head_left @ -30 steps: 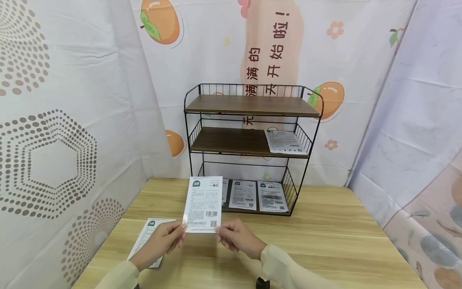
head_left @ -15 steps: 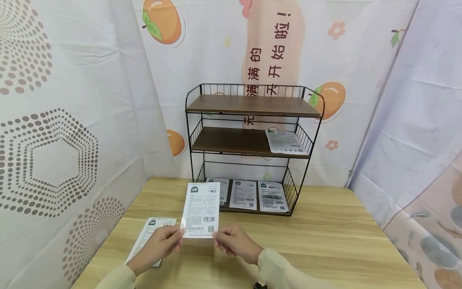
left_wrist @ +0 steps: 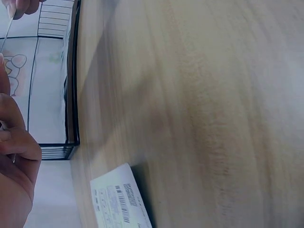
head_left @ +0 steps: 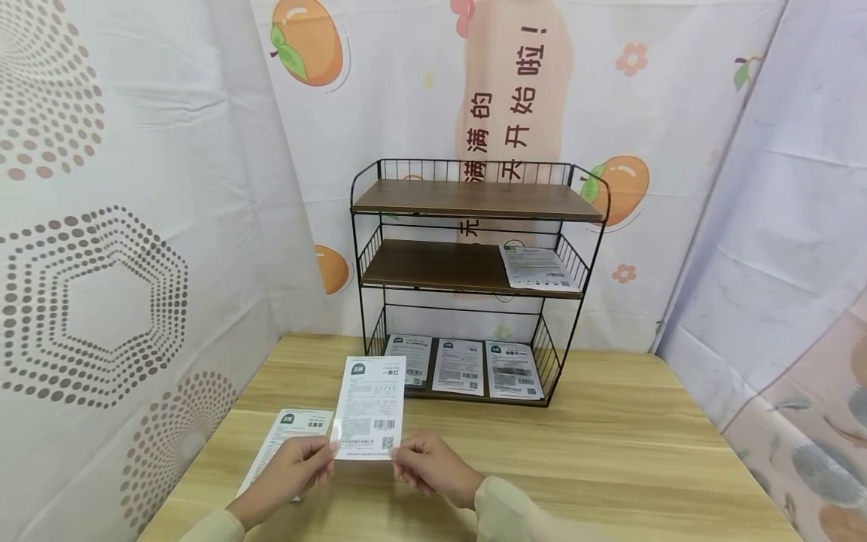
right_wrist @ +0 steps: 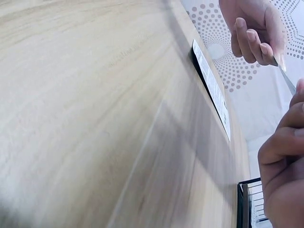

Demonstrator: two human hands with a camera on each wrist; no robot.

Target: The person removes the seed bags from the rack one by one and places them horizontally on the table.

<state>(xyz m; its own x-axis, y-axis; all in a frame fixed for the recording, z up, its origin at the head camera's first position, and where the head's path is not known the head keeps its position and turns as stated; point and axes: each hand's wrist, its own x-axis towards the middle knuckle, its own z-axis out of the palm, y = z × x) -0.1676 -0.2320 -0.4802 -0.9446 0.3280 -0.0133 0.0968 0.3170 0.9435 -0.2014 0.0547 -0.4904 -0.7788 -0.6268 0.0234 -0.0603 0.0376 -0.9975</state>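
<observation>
In the head view, a white seed packet [head_left: 369, 406] with a dark green logo and black print is held upright above the table, printed side facing the camera. My left hand [head_left: 287, 474] pinches its lower left corner between thumb and fingers. The lower right corner is pinched by my right hand [head_left: 436, 470]. More white seed packets [head_left: 274, 436] lie on the table at the left, partly covered by my left hand and forearm. The right wrist view shows the held packet edge-on, a thin white strip between my left hand [right_wrist: 256, 35] and right hand [right_wrist: 287, 166].
A black wire rack [head_left: 474, 197] with brown boards stands at the back of the wooden table [head_left: 609, 459]. Its bottom tier holds three groups of packets side by side, including the middle one [head_left: 458, 366]. Another packet [head_left: 538, 267] lies on the right of the middle tier.
Both hands have brought the seed packet down and slightly left, away from the rack. The left packets on the bottom tier have come into fuller view. The grip looks the same.
</observation>
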